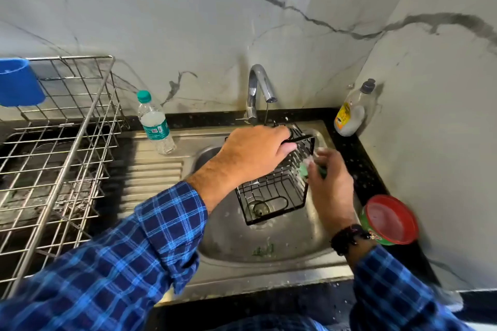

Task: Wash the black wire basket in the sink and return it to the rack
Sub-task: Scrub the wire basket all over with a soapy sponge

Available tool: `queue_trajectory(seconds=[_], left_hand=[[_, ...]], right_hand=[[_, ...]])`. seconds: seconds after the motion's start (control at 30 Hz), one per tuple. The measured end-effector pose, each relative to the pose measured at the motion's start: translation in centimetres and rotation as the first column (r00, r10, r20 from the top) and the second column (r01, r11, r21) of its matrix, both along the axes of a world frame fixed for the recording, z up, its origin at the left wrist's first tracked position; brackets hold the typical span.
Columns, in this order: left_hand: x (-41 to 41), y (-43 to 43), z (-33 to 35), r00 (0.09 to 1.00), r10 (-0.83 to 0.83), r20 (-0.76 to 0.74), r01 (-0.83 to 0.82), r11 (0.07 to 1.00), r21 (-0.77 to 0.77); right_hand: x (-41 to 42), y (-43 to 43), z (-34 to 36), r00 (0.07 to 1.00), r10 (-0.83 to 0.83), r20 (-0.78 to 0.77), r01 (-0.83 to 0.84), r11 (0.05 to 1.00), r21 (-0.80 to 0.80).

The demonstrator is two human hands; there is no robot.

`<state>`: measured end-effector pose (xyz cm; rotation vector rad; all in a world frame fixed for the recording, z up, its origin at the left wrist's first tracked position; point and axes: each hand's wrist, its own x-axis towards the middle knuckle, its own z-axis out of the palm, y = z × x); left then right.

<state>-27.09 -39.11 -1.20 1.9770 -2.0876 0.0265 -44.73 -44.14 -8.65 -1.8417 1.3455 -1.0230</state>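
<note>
The black wire basket (274,191) is tipped on its side over the steel sink (242,244), its open side facing me. My left hand (250,153) grips its upper rim. My right hand (330,183) presses a green scrub pad (305,169) against the basket's right wall. A thin stream of water falls from the chrome tap (258,88) onto the basket's top. The steel wire rack (61,148) stands on the counter at the left.
A water bottle (154,123) stands on the drainboard by the rack. A blue cup (18,83) hangs on the rack. A dish soap bottle (352,110) sits in the back right corner. A red-lidded green tub (390,220) is beside the sink on the right.
</note>
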Motion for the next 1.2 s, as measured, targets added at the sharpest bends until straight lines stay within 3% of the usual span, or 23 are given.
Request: queue_trajectory(seconds=[0.1,0.2,0.3,0.37,0.5,0.63,0.87,1.0,1.1,1.2], left_hand=[[0.1,0.1,1.1,0.989,0.04,-0.145,-0.037,0.999,0.027],[-0.4,0.3,2.3,0.968,0.01,-0.25,-0.001,0.999,0.035],[-1.4,0.4,3.0,0.965,-0.013,-0.263,0.022,0.999,0.032],[-2.3,0.7,3.1,0.965,-0.013,-0.261,0.018,1.0,0.018],[-2.8,1.1,3.0,0.972,0.038,-0.232,-0.047,0.998,-0.031],[-2.5,1.2,3.3,0.956,0.069,-0.286,-0.092,0.993,-0.07],[-3.2,1.7,3.8,0.929,0.058,-0.365,-0.097,0.991,-0.088],[-3.5,1.6,3.9,0.93,0.021,-0.367,-0.085,0.983,-0.161],[-3.1,1.7,3.5,0.949,0.02,-0.314,-0.074,0.985,-0.159],[-2.3,2.2,3.0,0.925,0.014,-0.379,-0.078,0.985,-0.153]], right_hand=[[-1.1,0.8,0.0,0.995,-0.097,0.034,0.097,0.995,-0.018],[-1.0,2.0,-1.4,0.97,0.118,-0.214,-0.11,0.993,0.051],[0.5,1.3,-3.4,0.86,0.23,-0.456,-0.191,0.973,0.131],[1.4,0.5,-3.9,0.728,0.248,-0.639,-0.22,0.967,0.124],[1.4,1.4,-5.0,0.557,0.263,-0.788,-0.291,0.95,0.112],[0.6,1.7,-5.2,0.478,0.192,-0.857,-0.221,0.971,0.094],[1.7,0.6,-4.2,0.501,0.146,-0.853,-0.227,0.973,0.033],[3.2,2.1,-4.8,0.559,0.292,-0.776,-0.35,0.932,0.098],[3.6,2.9,-5.3,0.533,0.415,-0.737,-0.434,0.882,0.183],[1.5,1.4,-4.7,0.541,0.349,-0.765,-0.381,0.913,0.148]])
